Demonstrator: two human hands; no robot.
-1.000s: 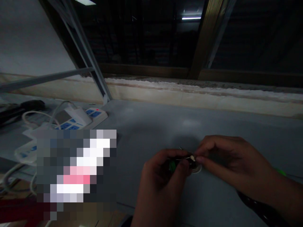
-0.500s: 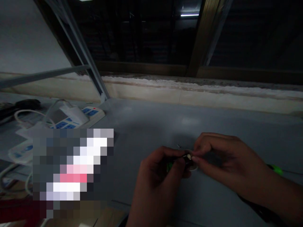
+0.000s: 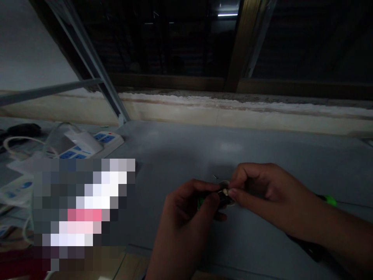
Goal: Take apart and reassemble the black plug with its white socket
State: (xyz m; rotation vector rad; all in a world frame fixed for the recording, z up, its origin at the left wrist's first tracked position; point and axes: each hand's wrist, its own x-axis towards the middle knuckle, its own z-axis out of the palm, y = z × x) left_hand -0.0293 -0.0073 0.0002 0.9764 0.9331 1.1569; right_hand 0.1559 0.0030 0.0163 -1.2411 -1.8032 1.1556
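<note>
My left hand point(image 3: 189, 217) grips a small black and green object point(image 3: 223, 198), its thumb across the top and its fingers behind. A small pale piece point(image 3: 225, 191) sits at the right end of that object. The thumb and forefinger of my right hand point(image 3: 262, 190) are pinched at this pale piece. Part of a thin, pale round rim point(image 3: 224, 182) shows behind the fingertips; what it belongs to is unclear. Just beyond the hands, a tiny screw-like item point(image 3: 215, 177) lies on the grey table point(image 3: 163, 155).
White power strips point(image 3: 113, 143) with blue sockets, a white plug point(image 3: 84, 140) and cables lie at the left. A blurred-out patch covers the lower left. Something green-ended point(image 3: 330, 200) lies behind my right forearm. A metal frame point(image 3: 110, 93) stands near the window.
The whole view has shifted, so the hands and table items appear slightly further left. Both hands keep the same hold on the small object and the pale piece.
</note>
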